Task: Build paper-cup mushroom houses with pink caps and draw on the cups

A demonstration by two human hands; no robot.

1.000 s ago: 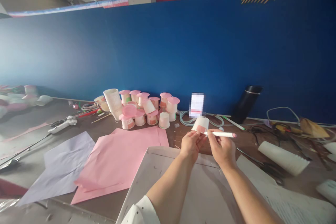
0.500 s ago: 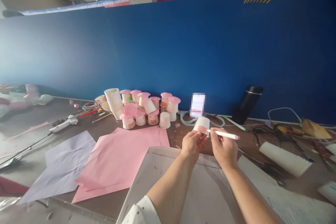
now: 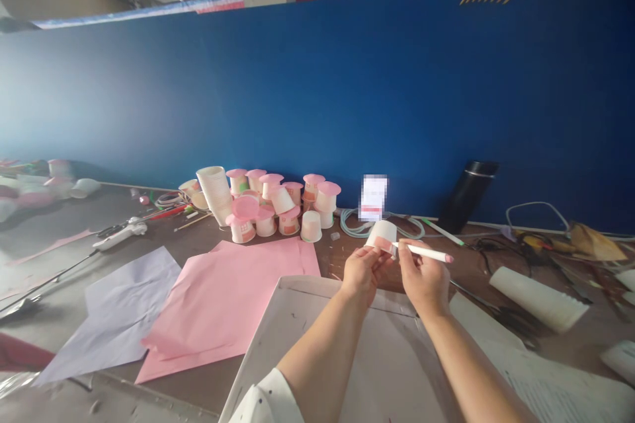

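A white paper cup [image 3: 383,231] with a salmon-pink patch on its side is held upside down, its narrower end up, in my left hand [image 3: 363,272]. My left fingers close around its lower part. In my right hand [image 3: 424,281] is a white marker [image 3: 424,252] with a pink end, pinched between thumb and fingers. The marker's tip points left and meets the coloured patch near the cup's rim. Both forearms reach over a white board [image 3: 317,324] with a few dark marks.
Several paper cups with pink disc tops [image 3: 265,219] stand left of my hands, beside a stack of white cups [image 3: 214,195]. Pink sheets [image 3: 228,297] and a pale lilac sheet [image 3: 119,310] lie at left. A black bottle [image 3: 469,197] and a lying cup stack [image 3: 538,297] are at right.
Hardly anything differs. The cup and both hands stay in place, with the marker tip still at the coloured patch; the view shifts very slightly.
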